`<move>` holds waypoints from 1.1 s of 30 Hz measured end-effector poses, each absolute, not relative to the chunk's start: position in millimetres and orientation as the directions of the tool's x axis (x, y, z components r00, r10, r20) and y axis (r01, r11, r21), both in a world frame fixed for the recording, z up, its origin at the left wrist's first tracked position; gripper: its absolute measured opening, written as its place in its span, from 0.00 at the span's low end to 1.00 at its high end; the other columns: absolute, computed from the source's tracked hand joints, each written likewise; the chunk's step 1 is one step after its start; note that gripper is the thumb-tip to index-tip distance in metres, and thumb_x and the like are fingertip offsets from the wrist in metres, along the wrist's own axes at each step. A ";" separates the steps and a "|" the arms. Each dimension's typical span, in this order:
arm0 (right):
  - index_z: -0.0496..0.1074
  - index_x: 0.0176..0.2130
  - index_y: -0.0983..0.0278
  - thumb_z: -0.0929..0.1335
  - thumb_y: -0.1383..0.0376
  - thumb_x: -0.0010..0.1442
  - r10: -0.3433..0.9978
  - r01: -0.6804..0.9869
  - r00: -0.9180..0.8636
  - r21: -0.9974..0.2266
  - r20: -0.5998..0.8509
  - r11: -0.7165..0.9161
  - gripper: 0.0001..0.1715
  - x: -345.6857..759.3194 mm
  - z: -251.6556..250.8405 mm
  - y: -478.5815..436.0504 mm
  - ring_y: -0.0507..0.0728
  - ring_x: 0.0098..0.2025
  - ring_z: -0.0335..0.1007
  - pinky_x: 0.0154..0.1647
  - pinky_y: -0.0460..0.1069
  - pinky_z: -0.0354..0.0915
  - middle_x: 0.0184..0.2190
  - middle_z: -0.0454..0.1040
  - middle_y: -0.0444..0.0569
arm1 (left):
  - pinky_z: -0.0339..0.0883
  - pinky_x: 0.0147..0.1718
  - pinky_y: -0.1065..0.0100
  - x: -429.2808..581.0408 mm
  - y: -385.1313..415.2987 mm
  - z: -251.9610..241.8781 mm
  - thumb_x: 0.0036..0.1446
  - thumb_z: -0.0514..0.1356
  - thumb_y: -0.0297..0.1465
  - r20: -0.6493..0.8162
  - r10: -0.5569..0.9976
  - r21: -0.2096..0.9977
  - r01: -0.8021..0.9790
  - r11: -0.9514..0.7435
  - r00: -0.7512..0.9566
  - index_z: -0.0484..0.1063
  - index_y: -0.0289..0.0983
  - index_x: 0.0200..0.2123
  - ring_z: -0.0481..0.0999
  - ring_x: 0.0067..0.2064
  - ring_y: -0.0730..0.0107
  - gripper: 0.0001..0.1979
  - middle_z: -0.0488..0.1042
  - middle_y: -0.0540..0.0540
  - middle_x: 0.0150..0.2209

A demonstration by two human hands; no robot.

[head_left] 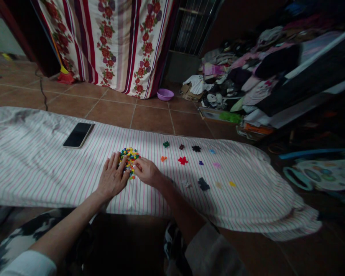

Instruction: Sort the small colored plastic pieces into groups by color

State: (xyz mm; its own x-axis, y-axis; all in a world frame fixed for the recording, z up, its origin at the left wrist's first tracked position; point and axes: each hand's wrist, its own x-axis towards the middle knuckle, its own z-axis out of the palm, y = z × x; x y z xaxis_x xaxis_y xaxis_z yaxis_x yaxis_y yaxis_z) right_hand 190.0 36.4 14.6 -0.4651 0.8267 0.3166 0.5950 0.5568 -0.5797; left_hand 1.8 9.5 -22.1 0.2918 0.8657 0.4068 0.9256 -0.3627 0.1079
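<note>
A heap of small mixed-colour plastic pieces [130,154] lies on a striped cloth. My left hand [112,176] rests flat on the heap's near left side, fingers spread. At its right edge my right hand [146,170] has thumb and forefinger pinched together; whatever is between them is too small to make out. To the right, little groups sorted by colour lie in loose rows: green pieces [166,144], black pieces [196,148], red pieces [183,160], orange pieces [163,158], dark grey pieces [203,184], yellow pieces [232,184] and several others.
The striped cloth [74,168] covers a long low surface. A phone [78,135] lies on it at the left. Beyond are a tiled floor, a floral curtain [120,42], a purple basin [165,94] and a pile of clothes [241,69].
</note>
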 end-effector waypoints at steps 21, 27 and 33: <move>0.61 0.23 0.61 0.61 0.66 0.58 0.974 0.820 -0.137 -0.531 0.179 0.213 0.12 356.5 61.6 -10.5 0.51 0.25 0.58 0.28 0.46 0.53 0.21 0.63 0.41 | 0.57 0.63 0.43 9.0 12.6 -21.5 0.64 0.46 0.42 0.426 0.856 0.202 0.891 -0.406 0.293 0.63 0.39 0.62 0.55 0.70 0.48 0.27 0.64 0.38 0.65; 0.73 0.30 0.63 0.64 0.71 0.55 0.968 0.820 -0.216 -0.515 0.126 0.250 0.09 378.1 40.7 -23.8 0.53 0.31 0.68 0.35 0.47 0.61 0.28 0.75 0.46 | 0.58 0.61 0.43 8.6 14.3 -20.8 0.64 0.45 0.44 0.468 0.832 0.215 0.874 -0.435 0.298 0.64 0.40 0.60 0.58 0.68 0.48 0.27 0.67 0.38 0.63; 0.76 0.33 0.65 0.66 0.72 0.57 0.973 0.856 -0.227 -0.469 0.035 0.217 0.09 380.5 26.1 -30.0 0.54 0.34 0.70 0.39 0.49 0.64 0.31 0.76 0.49 | 0.59 0.60 0.44 7.9 14.9 -19.7 0.64 0.44 0.43 0.461 0.828 0.204 0.870 -0.449 0.319 0.64 0.41 0.59 0.59 0.68 0.48 0.25 0.68 0.38 0.62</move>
